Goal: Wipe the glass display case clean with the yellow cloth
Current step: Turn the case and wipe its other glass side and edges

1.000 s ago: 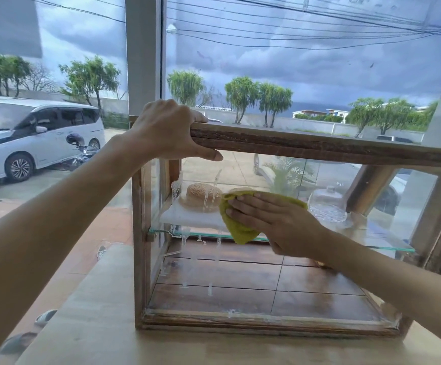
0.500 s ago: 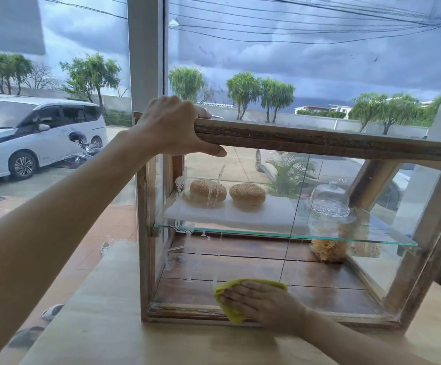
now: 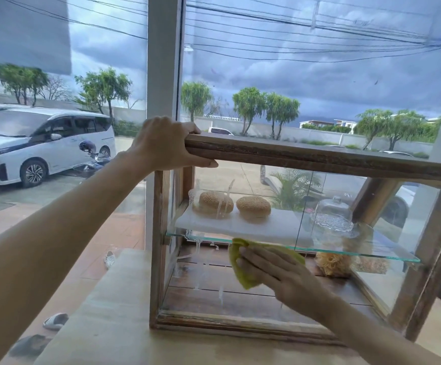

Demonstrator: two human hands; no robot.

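Glass display case: wood-framed, standing on a pale countertop before a large window.
Left hand: fingers curled over the case's top rail at its left corner, thumb along the rail's underside, gripping it.
Right hand: fingers straight and flat, pressing the yellow cloth against the front pane at the level of the glass shelf.
Cloth: bunched under the fingertips, covering part of the shelf edge.
Front pane: streaks of liquid run down its left part.
Upper shelf: white board with two sesame buns; glass dome to the right.
Lower level: netted bundle behind the wrist.
Outside: white van, trees.
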